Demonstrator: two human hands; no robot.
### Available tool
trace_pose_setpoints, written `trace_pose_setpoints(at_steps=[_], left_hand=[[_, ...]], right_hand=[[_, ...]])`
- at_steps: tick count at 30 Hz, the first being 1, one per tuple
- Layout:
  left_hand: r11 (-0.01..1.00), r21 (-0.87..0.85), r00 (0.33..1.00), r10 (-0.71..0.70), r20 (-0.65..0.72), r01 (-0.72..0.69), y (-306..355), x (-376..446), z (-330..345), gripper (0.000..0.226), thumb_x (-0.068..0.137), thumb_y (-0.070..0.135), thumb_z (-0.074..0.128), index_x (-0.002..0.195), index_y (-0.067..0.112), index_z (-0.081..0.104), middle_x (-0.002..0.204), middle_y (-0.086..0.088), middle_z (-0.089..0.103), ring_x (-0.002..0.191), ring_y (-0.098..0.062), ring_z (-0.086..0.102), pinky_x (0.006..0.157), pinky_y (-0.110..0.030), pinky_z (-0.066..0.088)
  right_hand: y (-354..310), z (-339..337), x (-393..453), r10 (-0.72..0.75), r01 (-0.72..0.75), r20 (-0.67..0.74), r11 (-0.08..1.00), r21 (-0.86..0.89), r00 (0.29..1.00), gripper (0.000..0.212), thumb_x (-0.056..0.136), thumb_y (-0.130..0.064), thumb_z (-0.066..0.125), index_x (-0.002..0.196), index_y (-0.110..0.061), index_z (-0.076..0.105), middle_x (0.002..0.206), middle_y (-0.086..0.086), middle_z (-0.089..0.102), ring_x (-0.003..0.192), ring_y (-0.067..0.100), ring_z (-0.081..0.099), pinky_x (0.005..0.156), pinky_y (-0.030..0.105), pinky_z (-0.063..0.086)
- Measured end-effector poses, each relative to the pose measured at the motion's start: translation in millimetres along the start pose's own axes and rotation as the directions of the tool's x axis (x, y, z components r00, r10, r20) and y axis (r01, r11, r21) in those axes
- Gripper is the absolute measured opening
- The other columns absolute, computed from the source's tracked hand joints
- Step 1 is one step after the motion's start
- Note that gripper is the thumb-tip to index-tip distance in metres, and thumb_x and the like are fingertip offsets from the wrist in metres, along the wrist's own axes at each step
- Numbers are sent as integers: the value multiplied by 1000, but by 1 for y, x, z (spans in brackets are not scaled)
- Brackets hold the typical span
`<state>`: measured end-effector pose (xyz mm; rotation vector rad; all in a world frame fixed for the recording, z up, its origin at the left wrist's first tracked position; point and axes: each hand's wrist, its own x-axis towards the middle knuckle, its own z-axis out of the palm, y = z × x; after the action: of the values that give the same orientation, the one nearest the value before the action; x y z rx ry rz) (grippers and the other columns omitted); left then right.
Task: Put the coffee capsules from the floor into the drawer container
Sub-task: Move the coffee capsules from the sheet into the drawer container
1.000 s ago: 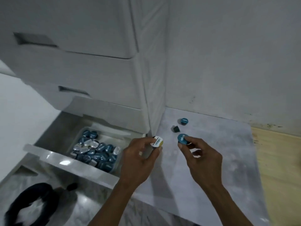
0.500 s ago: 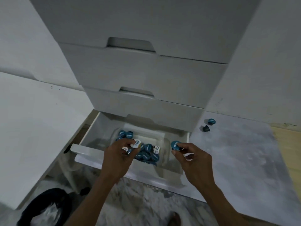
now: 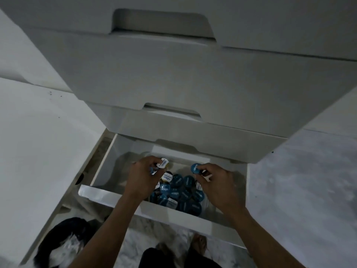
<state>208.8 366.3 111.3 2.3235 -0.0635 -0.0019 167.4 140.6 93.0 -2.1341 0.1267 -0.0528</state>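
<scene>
The bottom drawer (image 3: pixel 108 196) of a white cabinet stands pulled out. Inside it a clear container (image 3: pixel 207 202) holds several blue and white coffee capsules (image 3: pixel 182 190). My left hand (image 3: pixel 143 178) hovers over the container's left side and pinches a white-lidded capsule (image 3: pixel 163 163) between thumb and fingers. Over the right side, my right hand (image 3: pixel 216 186) grips a blue-lidded capsule (image 3: pixel 195 168) at its fingertips. Both capsules are above the pile, not touching it.
Two shut drawers (image 3: pixel 173 84) overhang the open one. A white panel (image 3: pixel 38 142) lies to the left, and the grey marbled floor (image 3: pixel 301 190) spreads to the right. A black and white object (image 3: pixel 63 242) sits at the lower left. My foot (image 3: pixel 199 242) is below the drawer front.
Both hands have carried their capsules leftward from the floor by the cabinet's side to above the container. The view has swung to face the drawer and the loose capsules on the floor have left the frame.
</scene>
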Motion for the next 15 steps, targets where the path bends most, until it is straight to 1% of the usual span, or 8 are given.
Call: trace_pose_setpoints(at_steps=[3,4,5,7,8,10,11,15], left_hand=[[999,32,997,33,76,-36,-7,15,13,15,79,21,80,92,18,74,87,8,73,73,0,65,70,-18,56],[996,58,993,62,101,-68,-9,19,17,13,80,22,79,92,17,74,85,11,71,70,3,63,69,-12,52],[991,84,988,91,125,-102,-10,24,20,11,81,22,78,91,17,75,82,14,68,66,7,59,67,-4,47],[984,107,979,124,161,-142,-15,31,26,9,83,22,75,91,18,75,83,11,70,68,5,57,65,-1,42],[982,110,974,132,184,-154,-19,34,29,10,84,23,75,92,18,74,86,6,73,72,1,60,68,-6,46],[978,131,965,130,227,-162,-25,39,36,12,83,23,75,93,17,72,90,0,73,79,-12,64,72,-30,55],[976,148,963,120,240,-158,-27,40,38,13,82,21,76,94,17,72,90,-3,72,81,-16,64,73,-34,55],[957,217,952,127,279,-191,-29,44,45,19,76,15,78,95,16,73,89,-6,72,84,-23,65,75,-39,56]], right_hand=[[5,12,14,37,-33,50,997,-68,998,17,83,-13,76,99,-16,72,86,-9,65,70,-1,58,66,2,40],[6,16,19,48,-42,61,995,-93,997,17,84,-14,75,100,-15,72,87,-8,63,72,2,58,69,6,43],[7,20,22,64,-55,70,992,-117,996,17,84,-15,74,101,-15,71,87,-7,63,76,8,60,72,14,47],[7,28,28,74,-59,91,985,-162,993,18,85,-16,73,103,-17,71,91,-1,68,82,15,63,76,26,51],[8,31,30,69,-50,102,981,-185,992,20,84,-16,73,104,-17,71,94,1,70,84,17,64,76,28,52],[8,37,34,64,-33,128,973,-230,990,22,85,-17,72,106,-19,71,99,4,71,88,20,65,76,32,53],[7,40,34,69,-29,142,964,-264,988,22,85,-19,71,107,-20,70,100,5,72,89,21,65,75,34,54],[3,46,36,63,12,162,905,-425,985,22,88,-26,65,110,-21,69,103,5,72,94,24,64,77,33,51]])
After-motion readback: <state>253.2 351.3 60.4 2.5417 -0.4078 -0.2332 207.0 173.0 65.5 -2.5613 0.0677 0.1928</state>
